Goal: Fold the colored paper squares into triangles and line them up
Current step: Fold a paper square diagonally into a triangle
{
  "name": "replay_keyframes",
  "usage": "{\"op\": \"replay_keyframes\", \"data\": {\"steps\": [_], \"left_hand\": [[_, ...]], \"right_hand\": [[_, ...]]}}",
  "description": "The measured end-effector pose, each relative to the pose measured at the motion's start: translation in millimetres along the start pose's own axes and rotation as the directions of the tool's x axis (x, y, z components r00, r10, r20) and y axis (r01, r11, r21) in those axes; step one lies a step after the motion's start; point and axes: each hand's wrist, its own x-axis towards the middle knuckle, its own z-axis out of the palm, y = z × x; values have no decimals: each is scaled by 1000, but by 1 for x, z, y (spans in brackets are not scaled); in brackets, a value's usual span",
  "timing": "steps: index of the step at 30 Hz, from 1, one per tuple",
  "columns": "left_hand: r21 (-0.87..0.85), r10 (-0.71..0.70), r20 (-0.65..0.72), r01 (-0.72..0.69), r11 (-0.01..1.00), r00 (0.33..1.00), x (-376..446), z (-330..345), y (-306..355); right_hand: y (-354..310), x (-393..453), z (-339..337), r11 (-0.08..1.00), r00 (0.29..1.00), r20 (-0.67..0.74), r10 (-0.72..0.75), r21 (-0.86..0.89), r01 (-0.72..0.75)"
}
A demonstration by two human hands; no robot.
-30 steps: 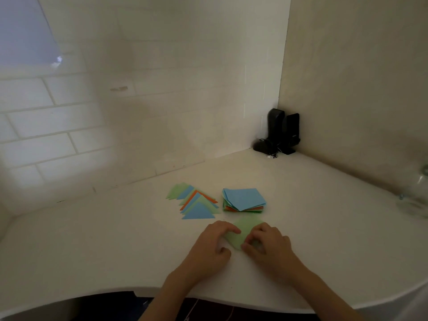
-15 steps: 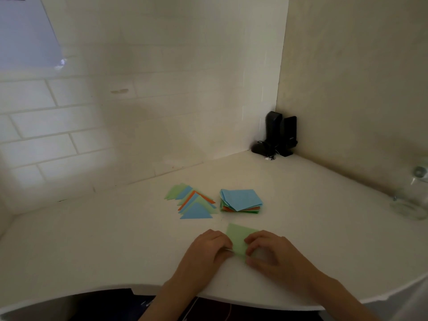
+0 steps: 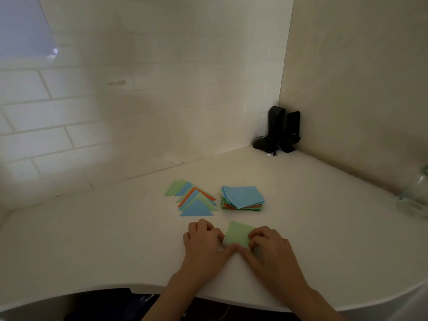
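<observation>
Both hands have slid back toward the near edge since a second ago, and the green sheet they were pressing flat now shows more of its upper half, with its far corner pointing away from the person

Largest first: the white surface [image 3: 92, 239] fills a tiled corner and carries everything. On it, well beyond the hands, sits the stack of unfolded squares [image 3: 242, 199], blue on top with orange and green edges showing beneath, kept within easy reach as the supply. Just left of the stack lies the row of finished triangles [image 3: 193, 200], overlapping like shingles in green, blue and orange, so each new piece can be laid at the near end. In the far corner stand two black speakers [image 3: 283, 129], well apart from the work, and a blurred clear glass object [image 3: 414, 195] sits at the right edge.

The green paper [image 3: 237, 235] lies near the front of the surface, between the two hands. The left hand [image 3: 203, 244] has its fingers curled, thumb and fingertips pinching the paper's left side. The right hand [image 3: 268, 246] is curled the same way, gripping the right side, with the two thumbs almost meeting at the near corner. That paired grip looks meant to bring two corners into line before the crease is pressed; whether the fold is already creased I cannot tell, since the hands hide the near half
</observation>
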Motion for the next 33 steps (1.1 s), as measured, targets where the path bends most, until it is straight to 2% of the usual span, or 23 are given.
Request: {"op": "replay_keyframes", "data": {"steps": [3,9,11,16,19,25,30,33], "left_hand": [[-8,-49,31,49,999,998,2,-3,2],[-74,-130,77,136,988,989,9,-12,-6],[-88,-141,77,148,985,987,10,-16,-11],[-110,-144,83,152,982,986,10,-16,-12],[-85,-147,73,153,985,986,15,-18,-8],[-183,46,-71,-58,981,996,18,-9,9],[-111,205,-161,-224,968,965,-2,6,18],[-2,251,-192,-257,966,949,-18,6,21]], "right_hand": [[1,2,-1,999,999,-10,49,-5,-49],[4,7,-6,990,990,89,112,79,-119],[7,12,-7,980,972,182,146,110,-168],[19,28,-23,979,891,441,110,109,-175],[23,35,-31,969,850,515,111,133,-207],[18,41,-37,974,849,523,78,140,-176],[14,32,-33,996,916,399,34,58,-62],[15,28,-28,1000,942,334,3,24,-12]]}}
